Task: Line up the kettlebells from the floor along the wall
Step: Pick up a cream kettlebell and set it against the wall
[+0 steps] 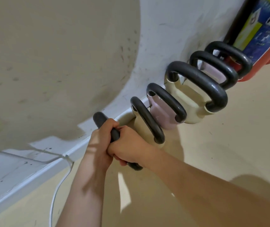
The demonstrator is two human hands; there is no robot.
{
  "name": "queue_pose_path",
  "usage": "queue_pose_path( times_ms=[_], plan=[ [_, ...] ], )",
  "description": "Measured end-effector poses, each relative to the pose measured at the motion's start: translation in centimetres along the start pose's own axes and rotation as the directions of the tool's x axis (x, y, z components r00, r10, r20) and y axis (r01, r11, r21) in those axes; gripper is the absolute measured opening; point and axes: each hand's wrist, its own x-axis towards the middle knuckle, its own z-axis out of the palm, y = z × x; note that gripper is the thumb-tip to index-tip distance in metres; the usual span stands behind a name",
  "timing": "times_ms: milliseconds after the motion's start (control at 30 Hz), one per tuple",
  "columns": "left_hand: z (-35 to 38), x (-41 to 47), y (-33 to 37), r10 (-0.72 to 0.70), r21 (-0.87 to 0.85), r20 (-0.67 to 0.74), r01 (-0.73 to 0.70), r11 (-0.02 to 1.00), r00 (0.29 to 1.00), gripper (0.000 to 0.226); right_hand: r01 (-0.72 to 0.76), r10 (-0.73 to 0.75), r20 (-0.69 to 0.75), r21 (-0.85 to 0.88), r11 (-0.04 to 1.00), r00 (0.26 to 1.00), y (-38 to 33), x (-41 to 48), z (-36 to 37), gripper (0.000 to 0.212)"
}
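Several kettlebells with black handles stand in a row along the wall (147,46): a cream one (141,128) nearest, then a pink one (161,112), a large cream one (190,99), another pink one (212,72) and a red one (229,60) farthest. At the near end of the row, both my hands grip the black handle (99,119) of one more kettlebell. My left hand (98,141) and my right hand (129,145) are wrapped around it side by side. Its body is hidden under my hands and arms.
A white baseboard (37,164) runs along the foot of the wall. A white cable (57,189) trails from it onto the beige floor (229,145). A blue and yellow poster board (260,25) and an orange object (262,66) stand beyond the far end of the row.
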Motion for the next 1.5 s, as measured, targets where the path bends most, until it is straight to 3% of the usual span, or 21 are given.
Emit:
queue_pose_path(
  times_ms=[333, 400, 467, 500, 567, 633, 733, 767, 933, 1067, 1167, 1300, 1500],
  plan=[
    [-0.7, -0.3, 0.7, 0.011, 0.114, 0.011, -0.012, 0.993, 1.000, 0.024, -0.021, 0.019, -0.031, -0.058, 0.998, 0.999, 0.0, -0.1, 0.7, 0.005],
    [-0.7, -0.4, 0.9, 0.040, 0.181, -0.067, -0.028, 0.983, 0.997, 0.025, 0.003, 0.005, 0.042, -0.196, 0.981, 0.999, -0.5, -0.5, 0.1, 0.002],
    [-0.7, -0.6, 1.0, 0.091, 0.218, -0.138, -0.059, 0.974, 0.986, 0.030, 0.108, -0.054, 0.125, -0.477, 0.872, 0.991, -1.7, -1.6, -1.7, 0.014],
    [-0.6, -0.8, 0.9, 0.124, 0.230, -0.164, -0.084, 0.970, 0.979, 0.032, 0.161, -0.125, 0.103, -0.595, 0.787, 0.987, -2.4, -2.5, -3.0, 0.014],
    [0.0, -1.9, 0.2, 0.140, 0.223, -0.205, -0.093, 0.970, 0.969, 0.031, 0.157, -0.345, -0.140, -0.693, 0.703, 0.928, -3.0, -4.1, -6.0, 0.014],
    [1.5, -3.8, -1.6, 0.107, 0.095, -0.237, -0.087, 0.992, 0.966, 0.021, 0.086, -0.395, -0.348, -0.649, 0.756, 0.850, -1.8, -4.7, -8.6, 0.030],
    [3.4, -5.4, -3.6, 0.140, 0.042, -0.352, -0.134, 0.990, 0.925, 0.016, -0.074, -0.131, -0.260, -0.652, 0.755, 0.957, 1.9, -4.2, -7.8, 0.030],
    [3.6, -5.2, -3.7, 0.163, 0.047, -0.374, -0.157, 0.986, 0.913, 0.016, -0.078, -0.124, -0.258, -0.654, 0.753, 0.958, 3.0, -3.5, -7.1, 0.024],
    [3.4, -4.8, -3.9, 0.186, 0.046, -0.371, -0.182, 0.982, 0.910, 0.012, -0.003, -0.239, -0.319, -0.604, 0.797, 0.917, 4.3, -2.4, -6.8, 0.013],
    [3.7, -4.7, -3.9, 0.194, 0.043, -0.364, -0.192, 0.980, 0.911, 0.012, 0.042, -0.277, -0.251, -0.667, 0.744, 0.927, 4.0, -2.0, -7.5, 0.015],
    [3.9, -4.5, -4.0, 0.208, 0.052, -0.367, -0.204, 0.978, 0.906, 0.013, 0.057, -0.241, -0.177, -0.683, 0.728, 0.954, 3.3, -1.8, -8.5, 0.019],
    [4.2, -4.3, -4.2, 0.221, 0.061, -0.375, -0.214, 0.975, 0.900, 0.013, 0.033, -0.245, -0.221, -0.675, 0.737, 0.944, 3.7, -1.7, -8.0, 0.025],
    [4.2, -4.4, -4.1, 0.228, 0.079, -0.371, -0.214, 0.974, 0.900, 0.016, 0.045, -0.183, -0.207, -0.536, 0.843, 0.961, 3.6, -2.5, -8.2, 0.019]
  ],
)
